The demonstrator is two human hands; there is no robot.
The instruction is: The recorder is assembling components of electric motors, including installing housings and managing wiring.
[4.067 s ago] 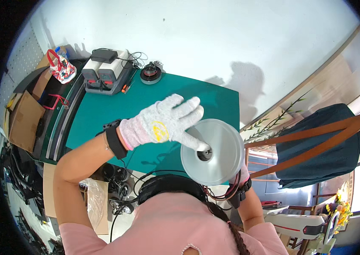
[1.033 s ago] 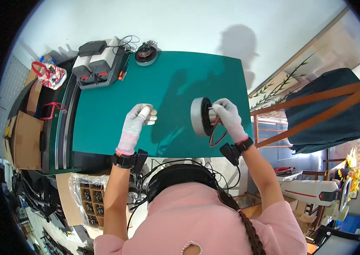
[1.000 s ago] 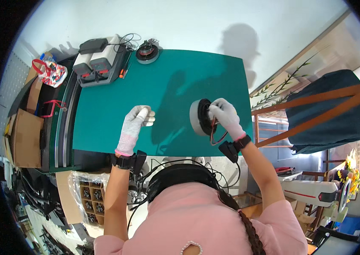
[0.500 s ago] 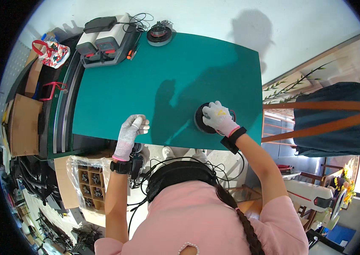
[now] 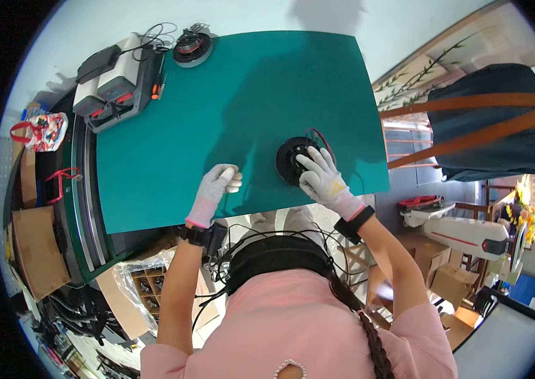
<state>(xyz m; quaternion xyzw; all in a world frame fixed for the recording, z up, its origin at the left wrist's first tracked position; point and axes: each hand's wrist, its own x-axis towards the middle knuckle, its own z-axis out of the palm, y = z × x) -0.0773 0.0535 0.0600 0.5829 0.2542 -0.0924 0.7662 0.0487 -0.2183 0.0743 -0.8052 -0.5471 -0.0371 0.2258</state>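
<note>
A black round motor-like part (image 5: 290, 160) with a ribbed rim and red and black wires lies on the green table mat. My right hand (image 5: 327, 179), in a white glove, rests over its right side. The fingers are spread, and their tips touch the top near the centre. To the left of the part, my gloved left hand (image 5: 218, 184) hovers above the mat near its front edge, apart from the part. Its fingers are curled in against the thumb. Whatever they may hold is hidden.
At the far left of the green mat (image 5: 173, 132) stands a grey and black charger-like unit (image 5: 116, 82), with an orange-handled screwdriver (image 5: 156, 90) beside it. Another round black part (image 5: 192, 48) sits at the back edge. An open carton (image 5: 130, 297) with dividers stands below left.
My right hand has shifted from clasping the round part's side to spreading its fingers over the top. The part's wires show more. My left hand has moved right, and the view has turned.
</note>
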